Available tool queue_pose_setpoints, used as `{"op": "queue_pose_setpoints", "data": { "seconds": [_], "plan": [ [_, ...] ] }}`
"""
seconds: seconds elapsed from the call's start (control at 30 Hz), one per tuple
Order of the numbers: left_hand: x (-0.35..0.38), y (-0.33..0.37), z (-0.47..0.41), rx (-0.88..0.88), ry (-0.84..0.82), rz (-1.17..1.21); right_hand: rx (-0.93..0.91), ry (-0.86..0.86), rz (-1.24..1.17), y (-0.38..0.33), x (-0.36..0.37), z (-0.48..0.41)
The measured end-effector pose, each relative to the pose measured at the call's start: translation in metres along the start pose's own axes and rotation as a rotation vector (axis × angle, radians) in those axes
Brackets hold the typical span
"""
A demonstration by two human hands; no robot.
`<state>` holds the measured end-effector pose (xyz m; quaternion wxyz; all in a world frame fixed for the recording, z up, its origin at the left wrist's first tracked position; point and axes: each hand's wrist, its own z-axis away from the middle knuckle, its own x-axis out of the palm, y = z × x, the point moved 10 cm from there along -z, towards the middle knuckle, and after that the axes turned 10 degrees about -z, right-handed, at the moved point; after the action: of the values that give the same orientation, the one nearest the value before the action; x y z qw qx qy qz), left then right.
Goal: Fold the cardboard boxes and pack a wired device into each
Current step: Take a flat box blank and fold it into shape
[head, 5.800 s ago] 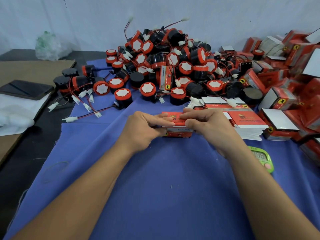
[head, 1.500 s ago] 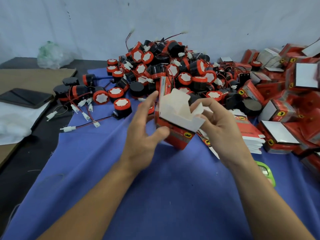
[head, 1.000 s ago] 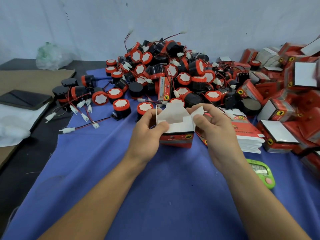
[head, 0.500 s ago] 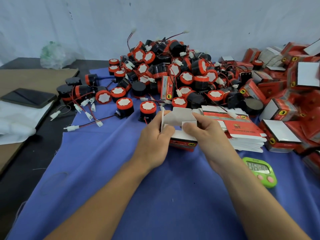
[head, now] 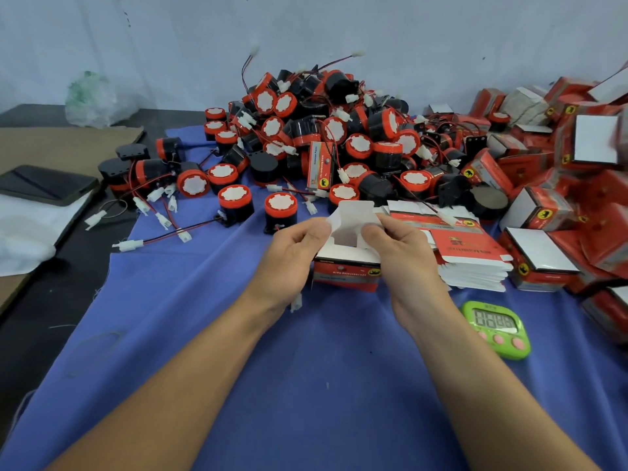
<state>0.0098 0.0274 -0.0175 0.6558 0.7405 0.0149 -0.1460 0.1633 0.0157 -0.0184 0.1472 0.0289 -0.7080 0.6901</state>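
1. The cardboard box [head: 346, 270], held tilted in the air a moment ago, has come down onto the blue cloth [head: 306, 385] at the centre of the frame, and both hands have closed in on its top.
2. The box stands with its red printed side facing the camera and its white flaps open upward; the tall tuck flap rises at the far edge.
3. The left hand [head: 295, 256] pinches the left side flap between thumb and curled fingers.
4. The right hand [head: 404, 253] pinches the right side flap the same way, thumb tip on the white card.
5. A small white connector [head: 296, 302] shows just below the left hand; what it is attached to cannot be made out.
6. Just right of the box lies a stack of flat boxes [head: 470, 258], touching the right hand.
7. Behind, at upper centre, is the heap of wired devices [head: 323, 130] in red and black, with loose leads.
8. Folded boxes [head: 543, 256] crowd the right edge. A green timer [head: 494, 329] lies at lower right, and a phone [head: 44, 183] at the left edge.
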Motion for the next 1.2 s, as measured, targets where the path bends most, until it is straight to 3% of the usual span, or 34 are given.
{"op": "queue_pose_setpoints", "data": {
  "seconds": [0.27,0.47,0.73,1.2],
  "plan": [
    [-0.006,0.014,0.0,0.083,0.043,0.062,0.087,0.055,-0.109,0.009,-0.002,0.0],
    [-0.014,0.021,0.002,0.113,0.141,0.128,0.195,-0.072,-0.34,0.013,0.004,0.0],
    [-0.007,0.029,0.009,0.216,0.137,0.072,0.286,-0.402,-0.283,0.008,0.011,0.008],
    [-0.011,0.023,0.009,0.156,0.165,-0.079,-0.062,-0.195,0.133,-0.015,0.005,0.005]
  ]
}}
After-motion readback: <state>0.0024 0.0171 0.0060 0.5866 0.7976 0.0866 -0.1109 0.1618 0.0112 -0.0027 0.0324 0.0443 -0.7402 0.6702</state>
